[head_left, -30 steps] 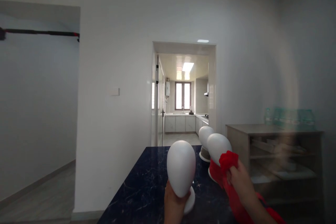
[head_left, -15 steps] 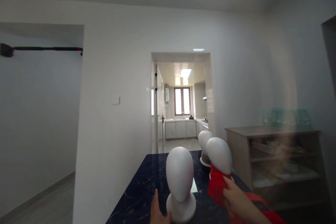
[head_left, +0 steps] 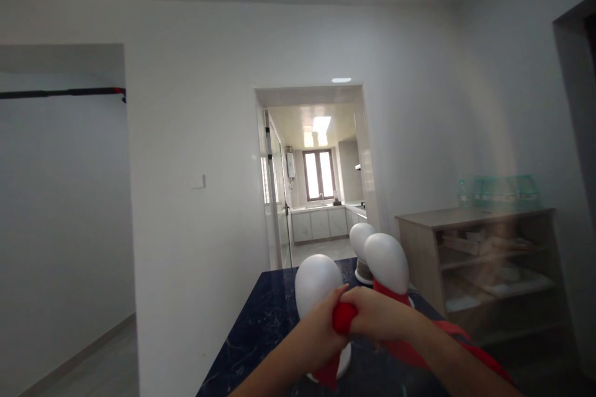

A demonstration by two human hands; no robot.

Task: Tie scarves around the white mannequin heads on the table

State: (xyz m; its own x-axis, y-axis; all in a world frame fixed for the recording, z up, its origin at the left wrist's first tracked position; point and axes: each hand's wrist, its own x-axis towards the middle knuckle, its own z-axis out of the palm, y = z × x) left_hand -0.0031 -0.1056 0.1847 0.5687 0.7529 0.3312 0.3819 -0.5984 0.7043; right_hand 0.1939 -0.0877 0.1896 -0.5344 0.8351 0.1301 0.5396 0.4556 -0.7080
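A white mannequin head (head_left: 318, 282) stands upright on its base at the near part of the dark blue table (head_left: 256, 316). In front of its lower part, my left hand (head_left: 326, 317) and my right hand (head_left: 375, 311) come together, both closed on a bunched red scarf (head_left: 344, 317). One end of the scarf hangs below my left hand, in front of the white base. Beyond my right hand stands a second mannequin head (head_left: 386, 262), tilted in view, with red fabric (head_left: 390, 288) about its neck. My hands hide the near head's neck.
Farther back on the table is a third mannequin head (head_left: 361, 239) with something brownish at its neck. More red fabric (head_left: 459, 330) lies along the right side. A wooden shelf unit (head_left: 414, 254) with greenish bottles (head_left: 505, 191) on top stands at right. Behind, a doorway opens onto a kitchen.
My right hand has moved left from beside the second head, bringing red scarf with it. My left hand has risen from the near head's base and now grips the scarf too. The view has shifted slightly.
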